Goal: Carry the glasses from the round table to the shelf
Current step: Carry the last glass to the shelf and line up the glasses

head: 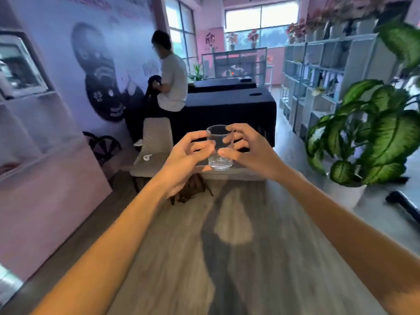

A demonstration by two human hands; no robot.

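One clear glass stands upright in the air between two hands. The left hand curls its fingers onto the glass's left wall in a narrow grip; the right hand wraps the right wall, thumb forward (both grips touch the glass). Beyond the glass sits one beige chair; right of it, one leafy plant. One person stands beyond the chair.

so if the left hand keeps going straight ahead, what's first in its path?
Probably the beige chair just beyond the left hand, which shares the glass with the right hand; depth is unclear.
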